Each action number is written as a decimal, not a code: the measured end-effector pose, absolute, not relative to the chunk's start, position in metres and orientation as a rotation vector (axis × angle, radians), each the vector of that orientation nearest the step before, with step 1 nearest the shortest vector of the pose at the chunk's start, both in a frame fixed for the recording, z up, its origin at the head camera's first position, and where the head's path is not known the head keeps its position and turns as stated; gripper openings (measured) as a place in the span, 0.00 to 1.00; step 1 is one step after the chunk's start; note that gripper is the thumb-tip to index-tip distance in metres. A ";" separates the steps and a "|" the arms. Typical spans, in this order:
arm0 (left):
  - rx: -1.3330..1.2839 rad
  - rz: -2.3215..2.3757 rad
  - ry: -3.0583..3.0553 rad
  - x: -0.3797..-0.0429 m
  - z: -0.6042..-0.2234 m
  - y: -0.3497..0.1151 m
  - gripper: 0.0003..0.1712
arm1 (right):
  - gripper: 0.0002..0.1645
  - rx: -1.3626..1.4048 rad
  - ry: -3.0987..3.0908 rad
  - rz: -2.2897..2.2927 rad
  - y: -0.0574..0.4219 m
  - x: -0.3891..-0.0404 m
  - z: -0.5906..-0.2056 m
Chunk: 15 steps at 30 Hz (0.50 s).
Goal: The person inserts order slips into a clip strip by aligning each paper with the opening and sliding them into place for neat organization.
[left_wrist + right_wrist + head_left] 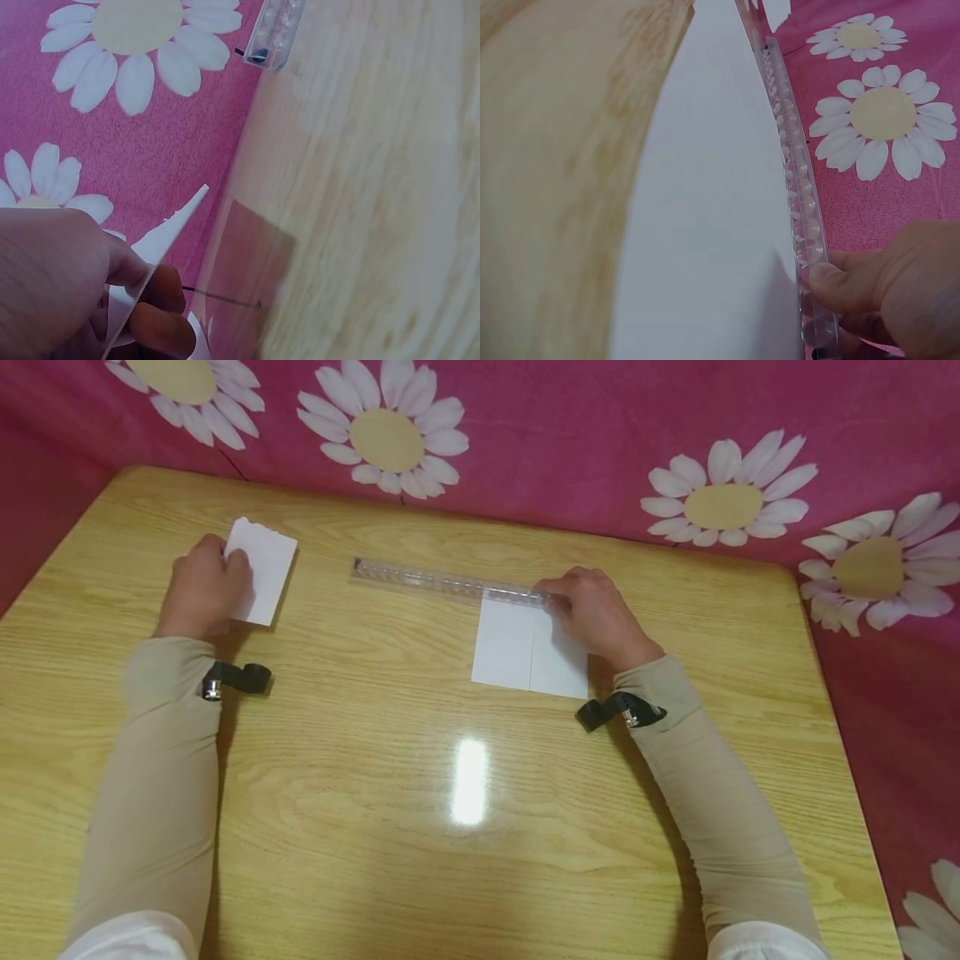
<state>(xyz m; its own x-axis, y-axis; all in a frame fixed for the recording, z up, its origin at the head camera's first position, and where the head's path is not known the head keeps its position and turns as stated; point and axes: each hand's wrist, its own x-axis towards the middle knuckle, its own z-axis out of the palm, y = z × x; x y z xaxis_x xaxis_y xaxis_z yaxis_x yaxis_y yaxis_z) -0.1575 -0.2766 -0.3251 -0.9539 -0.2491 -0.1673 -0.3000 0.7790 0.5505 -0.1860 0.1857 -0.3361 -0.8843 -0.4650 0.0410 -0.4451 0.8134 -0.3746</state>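
Observation:
My left hand pinches a small white sheet of paper with a ragged top edge, held above the table at the far left. In the left wrist view the paper stands tilted between thumb and fingers. My right hand pinches the right end of a long clear plastic strip with a row of round bumps. This strip lies along the top edge of another white sheet, which has a crease down its middle. My right fingers partly cover that sheet's upper right corner.
The wooden table reaches back to a pink cloth with large white daisies. Black straps with cameras sit on both wrists, the left strap and the right strap. A bright reflection shows in mid-table.

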 end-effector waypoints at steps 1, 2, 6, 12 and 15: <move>-0.438 0.912 2.891 -0.157 -0.325 -0.276 0.36 | 0.17 -0.741 2.942 -0.588 0.186 -0.186 -0.336; -0.430 0.913 2.900 -0.157 -0.325 -0.275 0.36 | 0.17 -0.743 2.944 -0.587 0.186 -0.186 -0.336; -0.388 0.916 2.915 -0.157 -0.325 -0.272 0.36 | 0.17 -0.746 2.945 -0.583 0.186 -0.186 -0.336; -0.345 0.876 2.907 -0.158 -0.325 -0.267 0.36 | 0.17 -0.742 2.945 -0.585 0.185 -0.186 -0.336; -0.322 0.847 2.910 -0.159 -0.326 -0.265 0.36 | 0.17 -0.742 2.946 -0.592 0.185 -0.185 -0.335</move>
